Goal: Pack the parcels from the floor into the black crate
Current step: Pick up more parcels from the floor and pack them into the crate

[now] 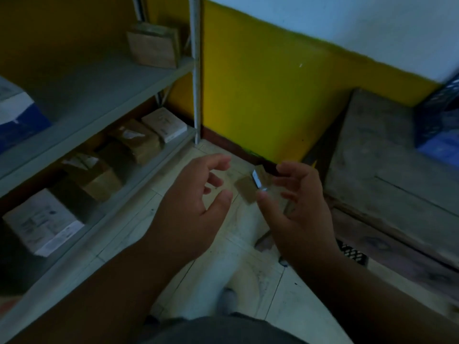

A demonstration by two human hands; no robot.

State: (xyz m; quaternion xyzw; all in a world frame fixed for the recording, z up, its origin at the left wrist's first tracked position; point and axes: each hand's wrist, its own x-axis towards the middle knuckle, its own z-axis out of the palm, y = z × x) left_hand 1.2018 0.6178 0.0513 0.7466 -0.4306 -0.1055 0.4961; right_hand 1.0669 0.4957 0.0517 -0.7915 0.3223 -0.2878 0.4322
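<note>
The view is dim and blurred, so labels cannot be read and edges are soft. The grey shelf unit (99, 95) on the left runs out of view at the left and bottom edges; three of its shelves show. On the top shelf stand one brown box (154, 47) near the post and a blue-and-white box (17, 115) cut off at the left edge. The lower shelf holds about five parcels in a row, brown ones (135, 141) and white ones (41, 222), though the dark gaps between them make the count unsure. On the right a worn wooden table (387, 155) is cut by the right edge, and on its far corner sits the black crate (438, 112), only partly in view, with something blue inside that cannot be made out. Both forearms reach forward over the tiled floor (223, 264). The left hand (191, 202) is held palm inward, fingers loosely curled and spread, holding nothing. The right hand (300, 209) faces it, fingers spread; whether its thumb touches anything cannot be told. Between the two hands lies one small brown parcel (249, 188) on the floor near the wall corner, partly hidden by the right hand's fingers.
</note>
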